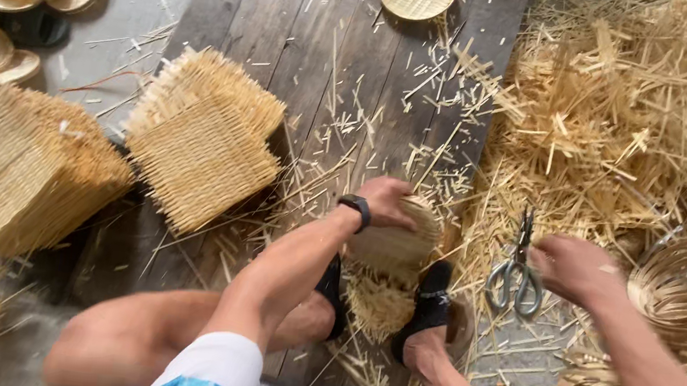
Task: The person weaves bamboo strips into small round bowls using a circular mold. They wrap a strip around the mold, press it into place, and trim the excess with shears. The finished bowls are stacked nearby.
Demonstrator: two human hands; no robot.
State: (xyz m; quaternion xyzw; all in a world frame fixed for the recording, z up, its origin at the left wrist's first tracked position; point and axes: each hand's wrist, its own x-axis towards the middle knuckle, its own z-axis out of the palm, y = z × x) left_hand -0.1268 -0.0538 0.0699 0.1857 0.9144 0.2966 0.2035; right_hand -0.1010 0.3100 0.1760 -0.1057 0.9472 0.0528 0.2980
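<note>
Your left hand point(386, 203) presses a round woven tray point(397, 241) held between your feet on the plank floor point(294, 30), fingers curled over its top rim. Your right hand point(574, 269), fingers half-curled and holding nothing, sits just right of the scissors point(515, 275), whose blades point away from you.

A black watch point(356, 209) bands the left wrist; above it, a white sleeve point(210, 370) with blue print. Black sandals point(431, 304) cover both feet.
</note>
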